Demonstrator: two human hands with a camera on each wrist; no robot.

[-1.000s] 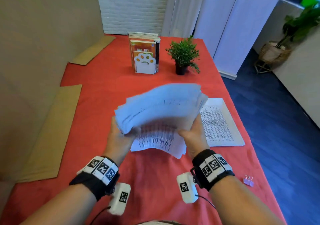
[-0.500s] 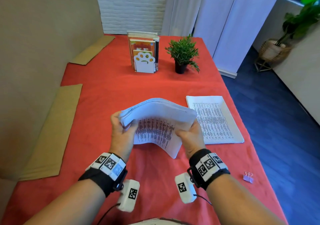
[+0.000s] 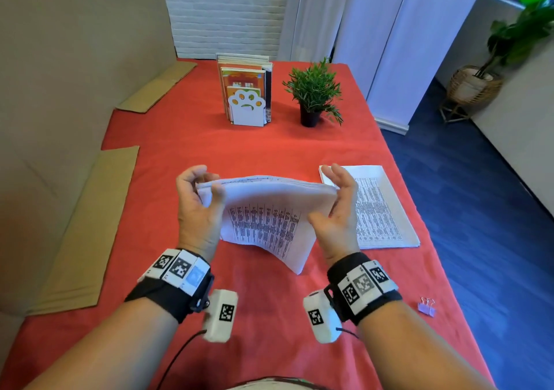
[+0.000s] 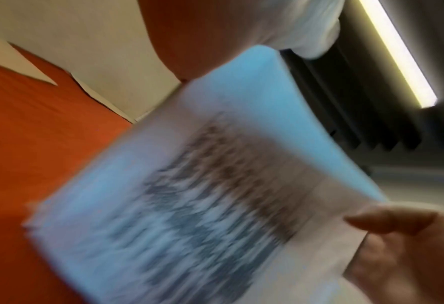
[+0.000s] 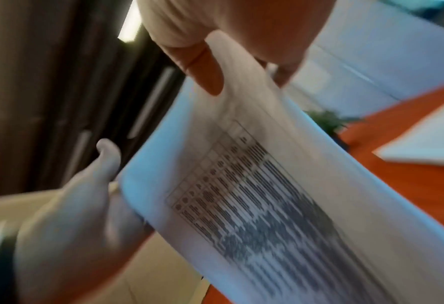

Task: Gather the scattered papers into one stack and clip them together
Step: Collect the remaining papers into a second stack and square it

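A stack of printed papers (image 3: pixel 266 218) stands tilted above the red table (image 3: pixel 269 149), its lower corner just over the cloth. My left hand (image 3: pixel 207 185) grips the stack's top left corner, thumb in front and fingers curled behind. My right hand (image 3: pixel 332 200) holds the right edge, thumb on the front sheet. In the right wrist view the thumb (image 5: pixel 203 67) pinches the papers (image 5: pixel 280 205) against the fingers behind. The left wrist view shows the blurred sheets (image 4: pixel 203 205). A second paper stack (image 3: pixel 380 209) lies flat to the right. A lilac binder clip (image 3: pixel 427 307) lies near the table's right edge.
A bookend with a paw cutout holding books (image 3: pixel 247 98) and a small potted plant (image 3: pixel 313 95) stand at the back. Cardboard sheets (image 3: pixel 87 224) lie along the left side. The table's right edge drops to a blue floor (image 3: pixel 479 209).
The loosely fanned sheets have been drawn together into one tight stack and lowered toward the table. Both hands have shifted up to the stack's top corners.
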